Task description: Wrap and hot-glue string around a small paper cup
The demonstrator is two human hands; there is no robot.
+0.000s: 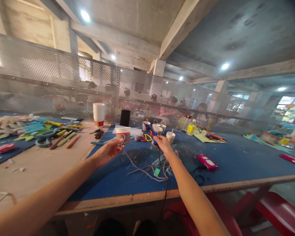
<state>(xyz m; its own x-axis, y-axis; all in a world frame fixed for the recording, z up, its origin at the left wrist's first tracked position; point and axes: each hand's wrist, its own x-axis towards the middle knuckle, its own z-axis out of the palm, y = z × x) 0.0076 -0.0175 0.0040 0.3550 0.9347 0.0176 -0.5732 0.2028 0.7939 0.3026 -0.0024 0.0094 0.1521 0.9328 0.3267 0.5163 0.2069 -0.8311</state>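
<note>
My left hand (110,149) is closed on a paper cup (123,131) with a white and red rim; grey cord is wound round its lower part. A loose length of the grey cord (140,168) trails from the cup down onto the blue mat. In my right hand (163,146) is a blue glue gun (151,131), its nozzle end raised and apart from the cup. The gun's black cable (166,183) drops over the table edge. Behind the gun stand several small cord-wrapped cups (158,130). Yellow-and-red-handled scissors (146,137) lie between my hands.
Stacked paper cups (99,114) and a black phone (125,118) stand near the perforated screen (100,78). Markers and teal scissors (46,137) lie left. To the right are a yellow-labelled bottle (191,127), a pink box (206,162) and thin wires (159,162).
</note>
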